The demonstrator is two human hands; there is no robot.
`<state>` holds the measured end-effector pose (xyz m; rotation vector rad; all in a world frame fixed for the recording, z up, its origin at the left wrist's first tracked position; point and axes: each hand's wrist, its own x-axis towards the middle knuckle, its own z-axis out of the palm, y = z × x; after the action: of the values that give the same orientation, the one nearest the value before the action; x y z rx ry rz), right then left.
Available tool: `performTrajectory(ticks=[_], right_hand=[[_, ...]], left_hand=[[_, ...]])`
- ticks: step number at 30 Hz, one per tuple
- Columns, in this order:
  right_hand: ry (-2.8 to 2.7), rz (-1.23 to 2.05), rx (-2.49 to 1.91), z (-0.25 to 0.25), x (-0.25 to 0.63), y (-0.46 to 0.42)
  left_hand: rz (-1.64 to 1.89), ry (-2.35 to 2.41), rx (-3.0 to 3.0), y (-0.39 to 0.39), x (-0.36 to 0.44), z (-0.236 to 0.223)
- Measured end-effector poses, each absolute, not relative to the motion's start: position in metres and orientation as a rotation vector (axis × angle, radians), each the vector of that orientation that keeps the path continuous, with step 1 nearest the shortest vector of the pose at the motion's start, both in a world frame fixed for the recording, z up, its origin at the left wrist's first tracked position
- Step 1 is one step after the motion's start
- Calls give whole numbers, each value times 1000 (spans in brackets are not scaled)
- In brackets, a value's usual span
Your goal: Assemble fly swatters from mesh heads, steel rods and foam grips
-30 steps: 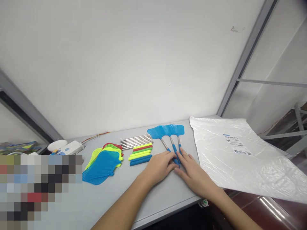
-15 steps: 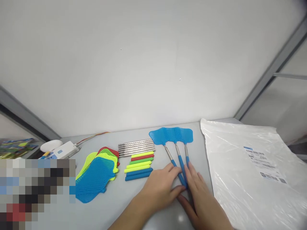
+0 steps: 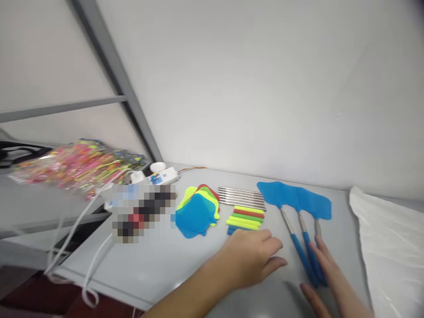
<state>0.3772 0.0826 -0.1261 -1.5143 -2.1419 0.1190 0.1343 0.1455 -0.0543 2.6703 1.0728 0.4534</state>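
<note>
Three blue fly swatters (image 3: pixel 304 199) lie side by side, heads overlapping, with metal shafts and blue grips (image 3: pixel 304 260) converging toward me. My right hand (image 3: pixel 334 278) rests at the rightmost grip, thumb and fingers apart; whether it presses the swatter is unclear. To the left of the grips, my left hand (image 3: pixel 253 258) hovers with fingers bent, a gap between thumb and forefinger, holding nothing. Just beyond it are loose grip sleeves (image 3: pixel 247 218) in yellow, red, green and blue, the blue ones partly hidden. Metal rods (image 3: pixel 241 197) lie behind the sleeves. Loose swatter heads (image 3: pixel 197 216) are stacked further left.
A white plastic bag (image 3: pixel 391 247) covers the table's right side. At the back left are a power strip (image 3: pixel 164 176) and a round white object (image 3: pixel 158 167). Colourful plastic-wrapped goods (image 3: pixel 82 165) lie on the left surface. White cords (image 3: pixel 88 278) hang past the table edge.
My left hand has let go of the swatter grips and moved left. The right hand has opened away slightly. The view has turned left, bringing the wrapped goods into sight.
</note>
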Motion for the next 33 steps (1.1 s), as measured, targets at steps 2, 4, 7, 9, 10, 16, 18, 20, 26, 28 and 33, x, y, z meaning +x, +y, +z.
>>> performTrajectory(ticks=[2, 4, 7, 9, 10, 16, 18, 20, 26, 28, 33], right_hand=[[-2258, 72, -1414, -113, 369, 92], [-2370, 15, -1333, -103, 355, 109], [-2458, -68, -1241, -90, 325, 155], [-2508, -82, -1216, -81, 299, 195], [-2546, -56, -1228, -76, 285, 217], [-2738, 203, -1319, -65, 224, 312], [-2763, 236, -1325, -68, 220, 323], [-2783, 229, -1317, -72, 220, 327], [-2748, 79, -1335, -69, 222, 327], [-2606, 25, -1425, -52, 223, 318], [-2019, -11, -1335, 1, 250, 253]], left_hand=[[468, 1180, 2697, 138, 94, -56], [519, 1333, 2674, 131, 50, -62], [714, 1560, 2519, 123, -1, -74], [855, 1636, 2401, 120, -16, -79], [900, 1644, 2358, 118, -18, -80], [897, 1590, 2345, 111, -3, -81], [887, 1590, 2341, 111, -6, -81], [896, 1608, 2313, 111, -11, -82], [863, 1601, 2379, 112, -10, -82], [850, 1594, 2423, 111, -8, -82], [854, 1598, 2502, 112, -5, -83]])
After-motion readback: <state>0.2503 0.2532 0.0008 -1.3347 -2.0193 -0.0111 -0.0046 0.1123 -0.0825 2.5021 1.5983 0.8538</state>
